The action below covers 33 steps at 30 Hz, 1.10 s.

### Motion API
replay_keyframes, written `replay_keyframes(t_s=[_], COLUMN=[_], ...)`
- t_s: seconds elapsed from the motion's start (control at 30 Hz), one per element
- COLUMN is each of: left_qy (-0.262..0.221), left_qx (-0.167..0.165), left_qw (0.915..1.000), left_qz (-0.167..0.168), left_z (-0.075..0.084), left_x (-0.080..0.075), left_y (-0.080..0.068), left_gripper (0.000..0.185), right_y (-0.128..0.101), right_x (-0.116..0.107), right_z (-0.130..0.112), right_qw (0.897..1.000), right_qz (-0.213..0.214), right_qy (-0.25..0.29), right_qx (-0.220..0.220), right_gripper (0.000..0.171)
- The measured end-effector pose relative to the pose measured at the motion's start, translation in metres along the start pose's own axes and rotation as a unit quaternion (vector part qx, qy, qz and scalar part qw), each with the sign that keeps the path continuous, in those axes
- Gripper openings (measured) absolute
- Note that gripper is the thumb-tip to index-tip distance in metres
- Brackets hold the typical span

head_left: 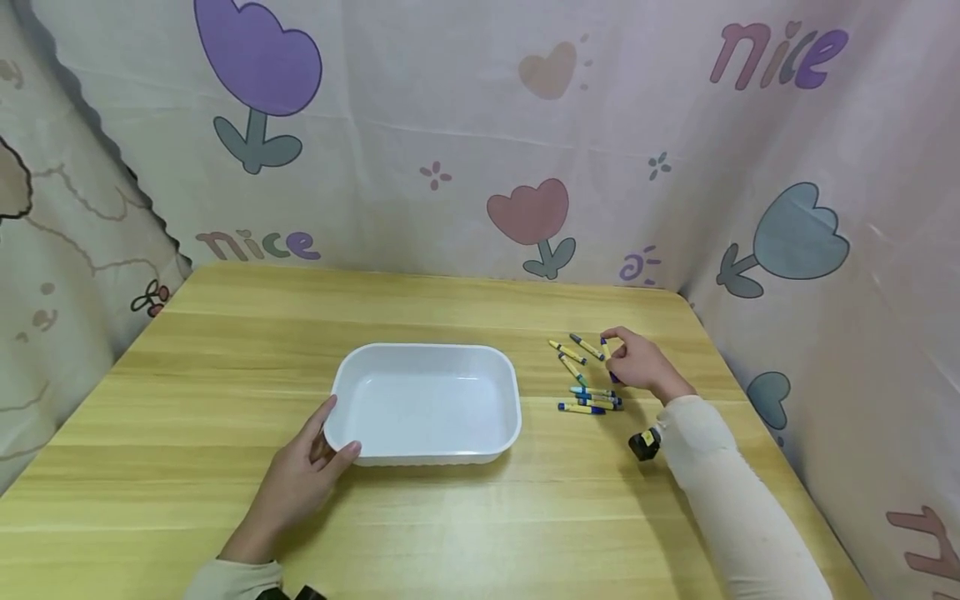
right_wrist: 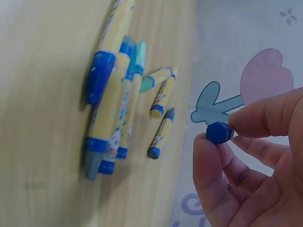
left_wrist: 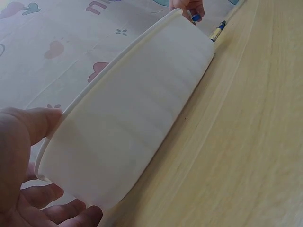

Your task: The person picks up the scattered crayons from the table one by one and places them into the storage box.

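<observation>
Currently, your left grip (head_left: 300,482) is holding the white tray (head_left: 420,417) by its near-left corner. No crayons are showing inside, so the work is seemingly only beginning. Rightward, the loose crayons (head_left: 582,409) are lying on the bench (head_left: 187,467), apparently awaiting handling, while your right grip (head_left: 639,362) is narrowly pinching a single crayon (right_wrist: 218,133).

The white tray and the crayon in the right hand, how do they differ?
The white tray is wide and hollow; the crayon is small and slim. The tray is plain white, the crayon yellow and blue. The left hand holds the tray's corner, while the right hand pinches the crayon. Both are held.
</observation>
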<state>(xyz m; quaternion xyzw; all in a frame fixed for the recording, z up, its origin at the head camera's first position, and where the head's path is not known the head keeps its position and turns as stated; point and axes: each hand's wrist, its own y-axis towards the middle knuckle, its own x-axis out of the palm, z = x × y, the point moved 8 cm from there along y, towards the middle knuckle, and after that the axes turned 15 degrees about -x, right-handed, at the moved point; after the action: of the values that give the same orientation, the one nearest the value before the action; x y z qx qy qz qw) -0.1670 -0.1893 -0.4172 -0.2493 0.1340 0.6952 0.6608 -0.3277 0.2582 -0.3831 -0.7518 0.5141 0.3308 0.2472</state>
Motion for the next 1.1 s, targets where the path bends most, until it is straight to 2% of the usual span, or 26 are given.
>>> replay_keyframes(t_s=[0.43,0.77,1.1], left_qy=[-0.004,-0.004,0.000], left_qx=[0.006,0.009,0.005], left_qw=[1.0000,0.9999,1.0000], left_qz=[-0.001,0.000,-0.003], left_z=[0.002,0.001,0.000], left_x=[0.001,0.001,0.002], left_y=[0.001,0.000,0.000], left_gripper=[0.077,0.077,0.077], right_y=[0.007,0.015,0.025], right_x=[0.000,0.011,0.022], right_z=[-0.030,-0.043,-0.065], right_qw=[1.000,0.998,0.993], right_qz=[-0.001,-0.007,-0.037], right_qy=[0.004,0.044,0.098], right_qx=[-0.021,-0.033,-0.053], right_gripper=[0.052,0.046,0.042])
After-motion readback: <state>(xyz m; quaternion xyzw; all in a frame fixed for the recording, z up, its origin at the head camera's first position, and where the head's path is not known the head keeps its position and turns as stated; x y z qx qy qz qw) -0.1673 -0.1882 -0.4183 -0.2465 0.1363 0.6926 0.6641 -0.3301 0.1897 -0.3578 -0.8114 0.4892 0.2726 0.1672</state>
